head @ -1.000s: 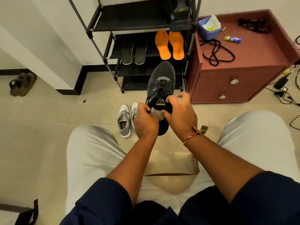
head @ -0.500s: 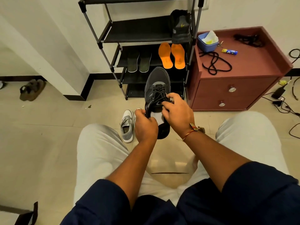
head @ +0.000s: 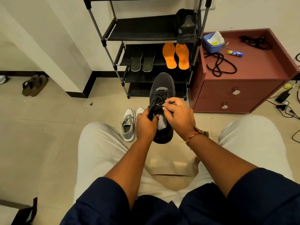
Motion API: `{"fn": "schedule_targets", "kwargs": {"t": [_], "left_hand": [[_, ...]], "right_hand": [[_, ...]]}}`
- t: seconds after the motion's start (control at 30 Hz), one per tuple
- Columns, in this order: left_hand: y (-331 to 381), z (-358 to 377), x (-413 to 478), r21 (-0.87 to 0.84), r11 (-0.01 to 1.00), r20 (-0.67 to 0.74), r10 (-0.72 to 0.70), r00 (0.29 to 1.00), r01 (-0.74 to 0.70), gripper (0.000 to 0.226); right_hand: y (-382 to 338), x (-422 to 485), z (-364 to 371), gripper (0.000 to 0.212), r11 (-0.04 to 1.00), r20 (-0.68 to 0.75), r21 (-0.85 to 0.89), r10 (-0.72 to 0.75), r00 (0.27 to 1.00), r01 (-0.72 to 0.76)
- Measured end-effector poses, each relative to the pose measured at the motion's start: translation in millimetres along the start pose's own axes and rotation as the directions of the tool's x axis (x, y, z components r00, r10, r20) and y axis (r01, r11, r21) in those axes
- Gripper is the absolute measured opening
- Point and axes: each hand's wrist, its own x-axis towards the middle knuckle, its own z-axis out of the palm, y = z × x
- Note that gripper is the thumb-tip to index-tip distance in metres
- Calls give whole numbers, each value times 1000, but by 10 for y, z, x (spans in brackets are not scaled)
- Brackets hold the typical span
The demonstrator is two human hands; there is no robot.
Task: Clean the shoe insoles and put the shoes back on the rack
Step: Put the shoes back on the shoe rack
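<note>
Right hand (head: 177, 114) has been shifted to pinch the tongue of the dark shoe (head: 162, 88), gripped by the left hand (head: 146, 125). Its grey insole (head: 161, 123) is exposed, likely for removal.

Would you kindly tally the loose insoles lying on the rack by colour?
Orange insoles: 2
Dark insoles: 2
Total: 4
</note>
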Motion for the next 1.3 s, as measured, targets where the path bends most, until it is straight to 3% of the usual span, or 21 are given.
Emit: {"fn": "schedule_targets", "kwargs": {"t": [0.23, 0.37, 0.53, 0.63, 0.73, 0.83, 0.93, 1.13, 1.3], "left_hand": [[42, -69, 29, 52, 998, -57, 45, 997, -42, 28], [68, -102, 26, 195, 980, -97, 58, 994, -38, 33], [122, -111, -8, 222, 975, -143, 60, 988, -27, 42], [141, -117, -28, 213, 976, -164, 89, 982, -53, 43], [160, -114, -51, 199, 978, -176, 101, 979, -65, 43], [148, -104, -57, 264, 963, -173, 104, 979, -56, 46], [106, -98, -40, 327, 945, -168, 59, 984, -1, 46], [100, -116, -34, 371, 928, -162, 30, 986, 33, 48], [160, -128, -51, 357, 934, -169, 55, 984, 9, 46]], "right_hand": [[-33, -6, 20, 18, 998, 24, 59, -11, 1000, 10], [-12, 2, 29, 17, 997, 29, 70, -19, 999, 17], [-45, 38, 22, 20, 957, 60, 242, 150, 987, -160], [-56, 78, 26, 17, 830, 52, 447, 348, 936, -334], [-19, 116, 31, 19, 492, 189, 697, 576, 795, -522], [-25, 166, -36, 28, 201, 284, 827, 657, 698, -525], [-89, 246, -155, 32, 13, 339, 885, 668, 662, -466], [-191, 400, -399, 32, -84, 325, 937, 567, 757, -339], [-147, 445, -468, 34, -187, 334, 943, 532, 778, -277]]}}
